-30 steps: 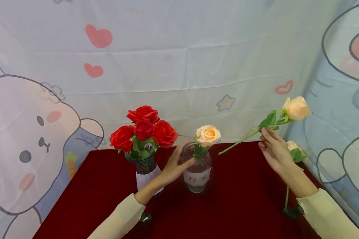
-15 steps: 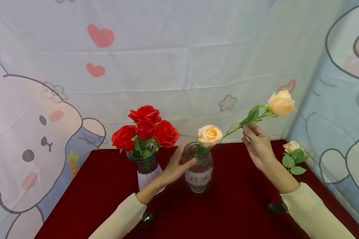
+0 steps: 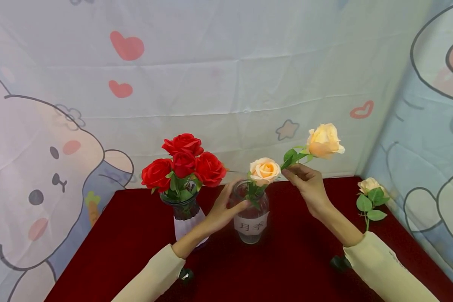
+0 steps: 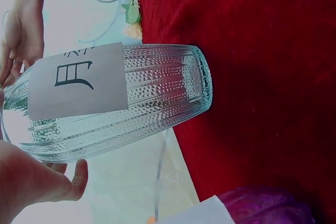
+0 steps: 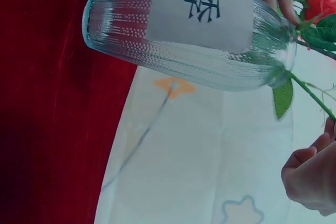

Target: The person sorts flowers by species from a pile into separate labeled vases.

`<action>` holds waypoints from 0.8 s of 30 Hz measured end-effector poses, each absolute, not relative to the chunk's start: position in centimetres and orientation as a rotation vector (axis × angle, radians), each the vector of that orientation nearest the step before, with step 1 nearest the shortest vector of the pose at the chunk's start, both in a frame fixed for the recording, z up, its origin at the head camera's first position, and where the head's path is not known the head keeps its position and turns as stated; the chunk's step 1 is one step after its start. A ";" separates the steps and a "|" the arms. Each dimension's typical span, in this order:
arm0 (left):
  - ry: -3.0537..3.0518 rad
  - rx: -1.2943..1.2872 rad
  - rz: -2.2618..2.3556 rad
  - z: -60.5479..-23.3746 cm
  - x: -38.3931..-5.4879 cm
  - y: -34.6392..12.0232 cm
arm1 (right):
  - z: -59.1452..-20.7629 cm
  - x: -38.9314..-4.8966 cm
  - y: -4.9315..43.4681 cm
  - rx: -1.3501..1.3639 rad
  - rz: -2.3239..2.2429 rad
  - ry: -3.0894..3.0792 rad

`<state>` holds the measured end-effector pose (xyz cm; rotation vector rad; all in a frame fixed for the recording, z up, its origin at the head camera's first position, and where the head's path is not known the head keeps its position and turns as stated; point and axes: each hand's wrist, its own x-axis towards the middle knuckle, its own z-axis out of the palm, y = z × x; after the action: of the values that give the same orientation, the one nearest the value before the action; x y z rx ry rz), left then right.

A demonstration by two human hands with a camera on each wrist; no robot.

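Observation:
My left hand [image 3: 219,213] grips a clear ribbed glass vase [image 3: 250,238] by its neck, thumb in front and fingers behind. The vase stands upright with a white paper label [image 4: 79,83] bearing dark characters. One peach rose [image 3: 265,172] is in it, its bloom above the rim. Between thumb and fingers, my right hand [image 3: 310,186] pinches the stem of another peach rose [image 3: 325,141], tilted with its bloom up to the right. In the right wrist view this green stem [image 5: 313,96] slants to the vase's mouth; the stem's lower end is hidden.
Just left of the labelled vase stands a dark glass vase [image 3: 179,205] with several red roses [image 3: 183,163], partly behind my left forearm. A third peach rose [image 3: 369,186] lies at the right side of the red cloth [image 3: 287,260]. Patterned fabric [image 3: 230,92] hangs behind and at the sides.
My right hand has moved left with the held peach rose, bringing its stem to the vase's mouth. The rose lying at the right is now less covered. My left hand keeps its grip.

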<state>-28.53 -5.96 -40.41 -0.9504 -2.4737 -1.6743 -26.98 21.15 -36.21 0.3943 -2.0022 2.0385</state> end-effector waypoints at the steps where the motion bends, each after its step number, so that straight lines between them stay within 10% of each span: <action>1: -2.472 -0.954 -1.678 -40.4 -28.5 -5.9 | -36.4 -27.0 21.0 0.416 2.015 -2.024; 24: -2.468 -0.966 -1.610 -40.5 -28.7 -6.0 | -38.5 -27.3 18.6 0.836 1.776 -2.149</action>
<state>-28.65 -6.04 -40.51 -0.9655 -2.4684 -1.6100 -27.29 18.57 -38.55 0.8359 -2.1492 1.7761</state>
